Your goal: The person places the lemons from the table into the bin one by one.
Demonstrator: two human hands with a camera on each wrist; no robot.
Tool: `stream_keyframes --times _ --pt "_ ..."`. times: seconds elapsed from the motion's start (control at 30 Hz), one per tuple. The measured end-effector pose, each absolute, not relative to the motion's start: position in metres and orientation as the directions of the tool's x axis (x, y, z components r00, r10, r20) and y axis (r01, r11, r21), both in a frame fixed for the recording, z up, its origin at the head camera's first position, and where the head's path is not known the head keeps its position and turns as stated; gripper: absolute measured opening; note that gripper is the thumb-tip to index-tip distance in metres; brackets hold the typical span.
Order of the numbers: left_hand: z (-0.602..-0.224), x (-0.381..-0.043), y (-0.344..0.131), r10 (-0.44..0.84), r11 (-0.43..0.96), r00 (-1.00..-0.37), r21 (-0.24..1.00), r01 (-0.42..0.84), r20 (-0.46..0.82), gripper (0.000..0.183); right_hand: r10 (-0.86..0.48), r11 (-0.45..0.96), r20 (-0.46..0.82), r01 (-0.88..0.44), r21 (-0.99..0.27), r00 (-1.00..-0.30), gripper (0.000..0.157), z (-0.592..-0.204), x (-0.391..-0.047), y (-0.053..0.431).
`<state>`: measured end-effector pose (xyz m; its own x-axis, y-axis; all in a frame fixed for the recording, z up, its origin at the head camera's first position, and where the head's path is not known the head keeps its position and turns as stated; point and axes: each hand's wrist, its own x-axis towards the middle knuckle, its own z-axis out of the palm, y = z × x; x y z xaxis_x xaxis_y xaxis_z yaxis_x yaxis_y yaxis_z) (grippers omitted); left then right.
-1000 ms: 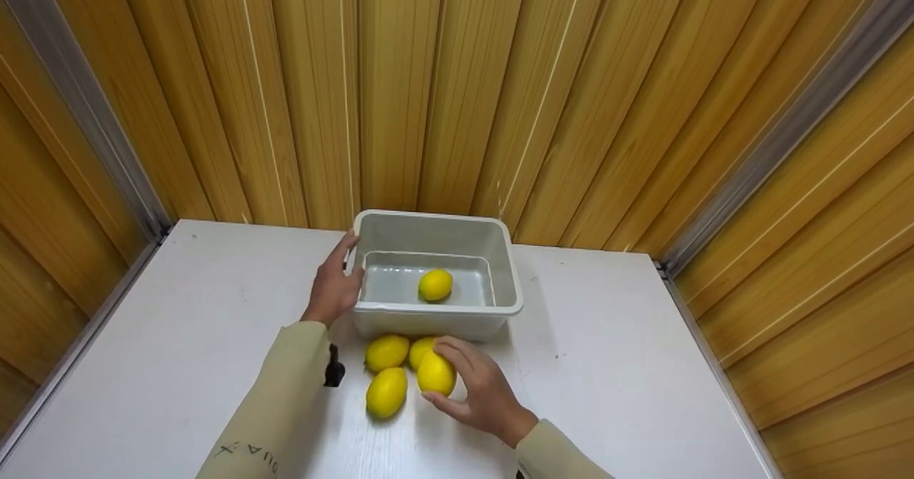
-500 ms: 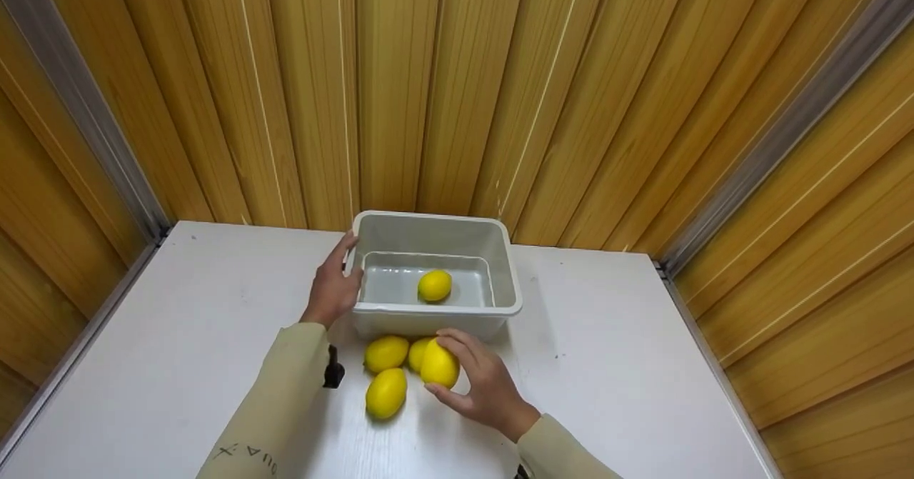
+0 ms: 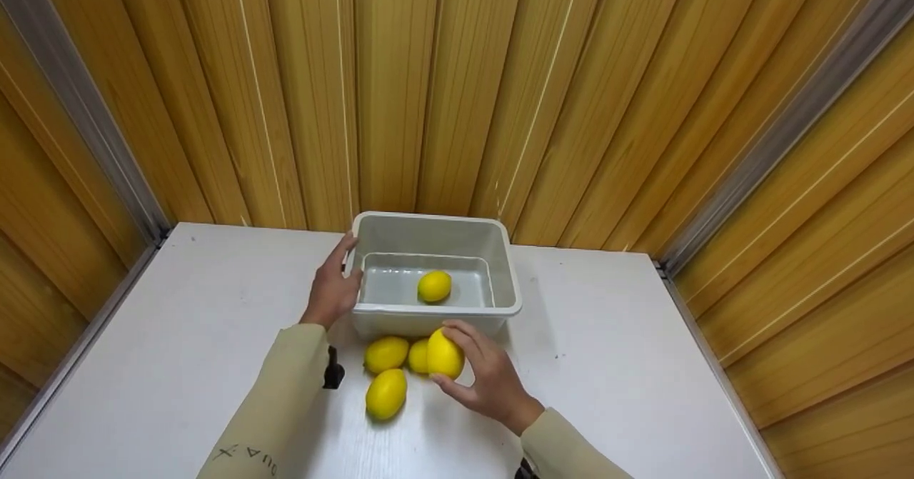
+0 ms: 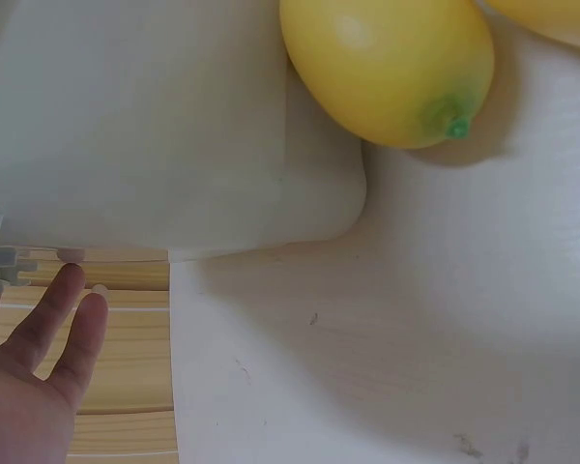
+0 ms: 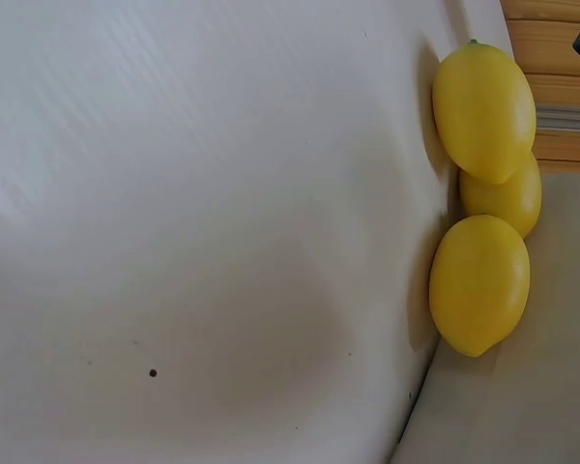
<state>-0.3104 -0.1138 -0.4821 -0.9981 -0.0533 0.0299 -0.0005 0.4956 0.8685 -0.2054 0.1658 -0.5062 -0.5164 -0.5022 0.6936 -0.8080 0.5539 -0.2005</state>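
Note:
A whole yellow lemon (image 3: 445,354) is held between the thumb and fingers of my right hand (image 3: 493,382), in front of the light grey plastic bin (image 3: 435,310). My left hand (image 3: 333,286) touches the bin's left side, its thumb at the rim. In the left wrist view, two fairly straight fingers (image 4: 77,353) reach up to the bin's outer wall. One lemon (image 3: 434,286) lies inside the bin. Three more rest on the table before it: a left lemon (image 3: 386,354), a partly covered lemon (image 3: 418,356) and a nearer lemon (image 3: 386,393). The right wrist view shows neither the right hand nor its lemon.
The white table (image 3: 614,365) carries the bin near its back edge. Wood-patterned panels (image 3: 457,93) rise behind and at both sides, with grey metal posts (image 3: 771,129) at the corners. A black wrist device (image 3: 333,368) sits at the left sleeve.
My right hand has moved slightly up and to the right with the lemon, nearer the bin's front wall. The left hand, bin and other lemons look unchanged.

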Motion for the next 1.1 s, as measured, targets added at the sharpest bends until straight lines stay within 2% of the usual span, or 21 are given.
stream_keyframes --times 0.23,0.5,1.1 --pt "-0.484 -0.310 -0.115 -0.056 0.495 -0.997 0.869 0.013 0.047 0.061 -0.498 0.555 0.704 -0.810 -0.190 -0.507 0.069 -0.504 -0.208 0.167" --pt "-0.484 -0.310 -0.115 -0.052 0.488 -0.997 0.872 0.019 0.051 0.061 -0.504 0.555 0.704 -0.812 -0.179 -0.500 0.062 -0.500 -0.210 0.169" --pt "-0.484 -0.310 -0.115 -0.047 0.481 -0.998 0.877 0.002 0.029 0.062 -0.493 0.591 0.705 -0.790 -0.159 -0.511 0.061 -0.492 -0.215 0.172"
